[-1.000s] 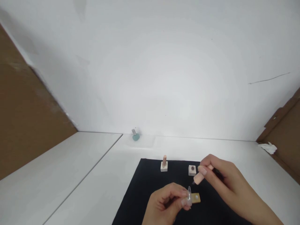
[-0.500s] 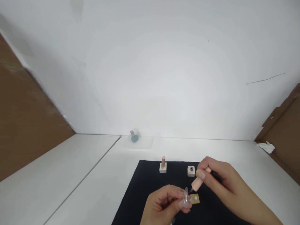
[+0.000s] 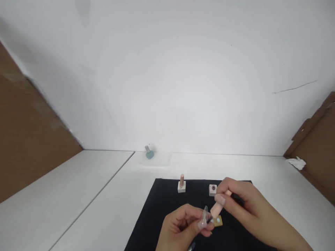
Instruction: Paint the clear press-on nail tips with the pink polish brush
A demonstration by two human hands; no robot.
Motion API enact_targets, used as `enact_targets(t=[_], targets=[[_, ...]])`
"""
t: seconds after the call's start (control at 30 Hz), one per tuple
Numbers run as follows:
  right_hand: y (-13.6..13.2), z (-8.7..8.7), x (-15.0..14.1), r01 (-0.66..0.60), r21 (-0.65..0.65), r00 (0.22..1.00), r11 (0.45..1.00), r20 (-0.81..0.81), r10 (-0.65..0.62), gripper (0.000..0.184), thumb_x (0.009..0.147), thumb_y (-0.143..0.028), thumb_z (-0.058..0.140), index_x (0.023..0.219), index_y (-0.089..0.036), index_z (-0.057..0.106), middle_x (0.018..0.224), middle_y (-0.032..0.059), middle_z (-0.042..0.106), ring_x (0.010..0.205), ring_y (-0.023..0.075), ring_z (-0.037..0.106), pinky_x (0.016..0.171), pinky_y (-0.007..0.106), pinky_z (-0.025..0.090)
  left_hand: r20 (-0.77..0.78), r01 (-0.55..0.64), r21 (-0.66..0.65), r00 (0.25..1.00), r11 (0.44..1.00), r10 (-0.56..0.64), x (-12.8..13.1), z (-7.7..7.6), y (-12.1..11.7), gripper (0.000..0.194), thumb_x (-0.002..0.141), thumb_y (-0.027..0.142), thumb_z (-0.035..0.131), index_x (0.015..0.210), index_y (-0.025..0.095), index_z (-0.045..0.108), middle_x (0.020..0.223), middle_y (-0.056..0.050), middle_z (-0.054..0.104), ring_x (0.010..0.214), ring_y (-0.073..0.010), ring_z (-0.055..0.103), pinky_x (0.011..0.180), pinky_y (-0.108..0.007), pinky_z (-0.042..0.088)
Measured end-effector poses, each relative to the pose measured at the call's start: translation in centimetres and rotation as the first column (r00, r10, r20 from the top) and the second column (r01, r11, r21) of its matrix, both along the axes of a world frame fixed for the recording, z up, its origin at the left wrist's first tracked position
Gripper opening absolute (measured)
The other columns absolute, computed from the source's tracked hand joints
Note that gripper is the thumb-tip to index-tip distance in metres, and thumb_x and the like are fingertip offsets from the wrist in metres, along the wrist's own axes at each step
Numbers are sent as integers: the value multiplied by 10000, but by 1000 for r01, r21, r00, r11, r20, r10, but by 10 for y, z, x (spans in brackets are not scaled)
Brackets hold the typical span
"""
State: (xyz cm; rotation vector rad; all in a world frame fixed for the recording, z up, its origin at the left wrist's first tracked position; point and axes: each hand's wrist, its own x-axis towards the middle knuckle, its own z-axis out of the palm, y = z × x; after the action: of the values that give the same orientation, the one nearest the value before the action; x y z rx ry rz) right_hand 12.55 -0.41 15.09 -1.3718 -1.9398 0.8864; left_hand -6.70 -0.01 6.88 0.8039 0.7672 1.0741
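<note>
My left hand [image 3: 183, 226] is closed in a pinch on a clear false nail tip [image 3: 203, 216] held upright over the black mat [image 3: 154, 219]. My right hand [image 3: 243, 205] grips a peach brush cap [image 3: 217, 207], its dark brush end touching the nail tip. Just below the brush lies a small tan card [image 3: 217, 221]. Behind it stands an open white square bottle [image 3: 213, 189]. A second white square bottle with a peach cap [image 3: 181, 183] stands to its left.
A teal bottle with a grey cap [image 3: 149, 152] lies tilted at the back by the white wall. A crumpled white tissue [image 3: 296, 162] sits far right beside brown cardboard [image 3: 318, 139]. More brown cardboard [image 3: 28, 139] lines the left. A seam runs across the white table [image 3: 86, 195].
My right hand has brought the brush cap down and left until its tip meets the nail tip. My left hand has shifted slightly with the nail tip.
</note>
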Motion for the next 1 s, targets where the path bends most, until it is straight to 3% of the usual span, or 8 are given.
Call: enact_targets(t=[0.1,0.3,0.53,0.77,1.0], targets=[[3,-4,-2,-2,-3,1000,1000,-16,2,272,1064,-397,492,895,-238,633,814,-3,728,742,159,637,682,260,474,8,-21,-2,1000,1000,21,0,0,0,318,608,415,1000,684,169,813,677,-49,835,611,-181,775,605,-248,634],[6,-7,2,123,79,991,989,-69,-118,305,1070,-452,471,907,-245,624,864,2,766,766,167,662,690,268,476,27,-22,-13,999,1000,22,1,-2,-1,314,583,397,1012,649,165,812,726,-67,845,628,-192,787,588,-235,632],[3,-2,-3,5,-1,1000,1000,-18,-5,281,1060,-416,496,879,-243,626,792,-7,728,705,158,618,666,264,464,21,-34,-5,999,999,34,2,0,-1,301,583,387,1012,646,172,812,695,-46,834,621,-187,785,592,-230,633],[9,-10,-1,156,77,986,985,-64,-151,287,1070,-437,470,902,-250,609,873,-9,769,747,160,638,657,263,458,16,-36,-8,999,999,36,2,-1,-1,325,569,408,1014,644,170,806,722,-65,844,626,-197,787,583,-242,634],[-1,-3,-4,-5,0,1000,1000,19,5,294,1060,-405,503,849,-237,619,753,-23,688,676,138,579,627,249,426,-2,-53,1,999,999,53,2,0,0,341,567,427,1012,648,171,803,633,-42,818,583,-181,767,580,-237,628]])
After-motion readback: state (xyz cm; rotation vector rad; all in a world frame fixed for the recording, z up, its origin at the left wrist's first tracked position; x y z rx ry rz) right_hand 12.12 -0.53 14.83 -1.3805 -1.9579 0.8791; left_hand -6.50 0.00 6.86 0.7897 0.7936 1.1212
